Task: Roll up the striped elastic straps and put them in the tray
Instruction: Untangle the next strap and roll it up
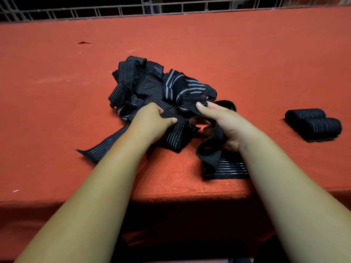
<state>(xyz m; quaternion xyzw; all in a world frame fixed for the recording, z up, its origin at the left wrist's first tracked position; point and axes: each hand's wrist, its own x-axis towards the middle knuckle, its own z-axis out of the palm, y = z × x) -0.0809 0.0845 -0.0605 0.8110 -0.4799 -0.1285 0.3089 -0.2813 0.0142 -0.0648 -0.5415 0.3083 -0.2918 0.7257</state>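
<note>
A tangled pile of black elastic straps (144, 86) with thin white stripes lies in the middle of the red table. My left hand (152, 120) pinches one strap at the pile's near edge. My right hand (222, 122) grips the same strap's end near its velcro patch (192, 100), and a loop of strap (210, 149) hangs out of my palm onto the table. Two rolled straps (313, 123) lie side by side at the right. No tray is in view.
The red felt-covered table (247, 63) fills the view, and its front edge runs just below my forearms. A metal wire grid (171, 8) stands along the far edge. A loose strap tail (98, 149) trails toward the near left.
</note>
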